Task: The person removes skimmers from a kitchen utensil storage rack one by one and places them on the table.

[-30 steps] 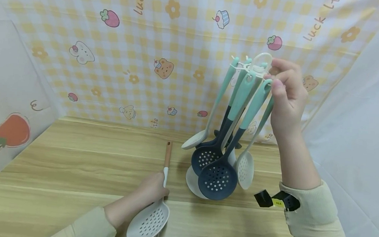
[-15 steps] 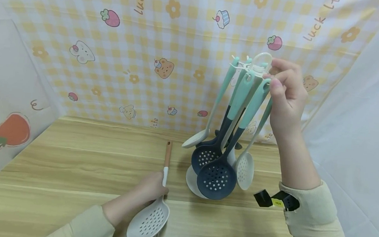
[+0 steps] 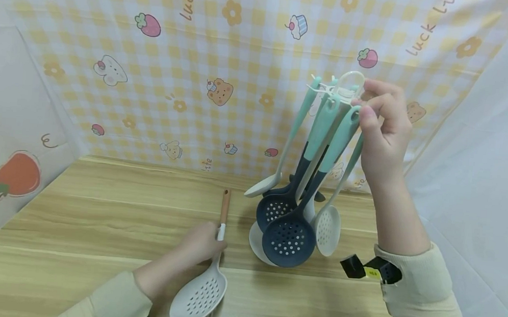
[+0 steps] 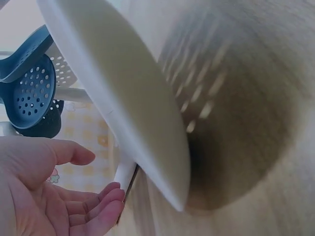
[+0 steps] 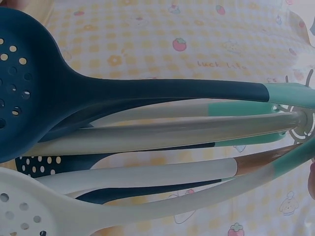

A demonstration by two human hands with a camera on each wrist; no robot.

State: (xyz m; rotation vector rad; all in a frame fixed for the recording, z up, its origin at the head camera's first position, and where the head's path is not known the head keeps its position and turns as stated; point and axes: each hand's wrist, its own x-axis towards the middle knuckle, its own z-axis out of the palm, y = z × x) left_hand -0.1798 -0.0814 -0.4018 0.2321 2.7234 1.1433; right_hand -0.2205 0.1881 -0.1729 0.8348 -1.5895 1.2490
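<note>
A light grey slotted spoon (image 3: 200,294) with a wooden handle end lies on the table, head toward me. My left hand (image 3: 204,241) is over its handle; in the left wrist view the thumb stands apart, and the loosely bent fingertips (image 4: 115,194) are right at the handle. At the right, my right hand (image 3: 388,128) pinches the top of a white utensil rack (image 3: 257,242), beside its loop and a teal handle end. From it hang a dark blue skimmer (image 3: 288,242), a second dark skimmer (image 3: 273,211), a pale ladle (image 3: 263,184) and a pale slotted spoon (image 3: 328,230).
A yellow checked cloth (image 3: 189,75) hangs behind the wooden table (image 3: 113,207), with white cloth (image 3: 477,193) at the right side. In the right wrist view, a white handle with a brown end (image 5: 261,160) also hangs on the rack.
My left hand has slid a little up the spoon's handle, away from its head. The front skimmer has shifted slightly left, along with my right thumb; the spoon on the table has stayed put.
</note>
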